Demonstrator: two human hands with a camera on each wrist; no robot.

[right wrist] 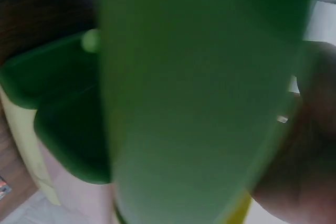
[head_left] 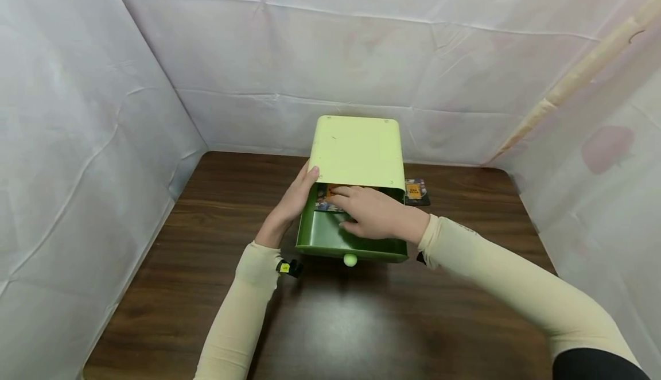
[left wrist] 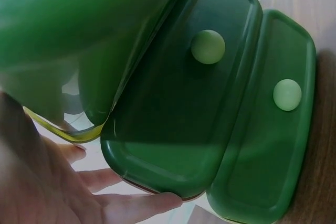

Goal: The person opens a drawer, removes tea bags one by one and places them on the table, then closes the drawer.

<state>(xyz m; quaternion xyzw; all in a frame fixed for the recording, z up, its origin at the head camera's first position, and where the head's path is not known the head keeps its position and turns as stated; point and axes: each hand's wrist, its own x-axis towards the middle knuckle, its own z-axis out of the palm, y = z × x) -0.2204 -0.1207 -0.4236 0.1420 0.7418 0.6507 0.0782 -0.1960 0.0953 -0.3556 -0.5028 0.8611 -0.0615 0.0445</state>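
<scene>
Green drawer (head_left: 323, 235), roomy front; L grip (head_left: 293, 199) unclenched on cabinet (head_left: 358, 150) edge, R grip (head_left: 375, 213) loose, prob. touching card (head_left: 324, 202)

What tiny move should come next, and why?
Perhaps the right hand should ease back out of the open drawer: it reaches over a colourful packet inside, a similar packet lies on the table, and the left hand rests against the cabinet.

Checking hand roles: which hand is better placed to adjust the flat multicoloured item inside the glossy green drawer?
Likely the right hand: it reaches into the drawer, over the item, whereas the left hand rests against the side of the pale-green, box-shaped cabinet.
</scene>
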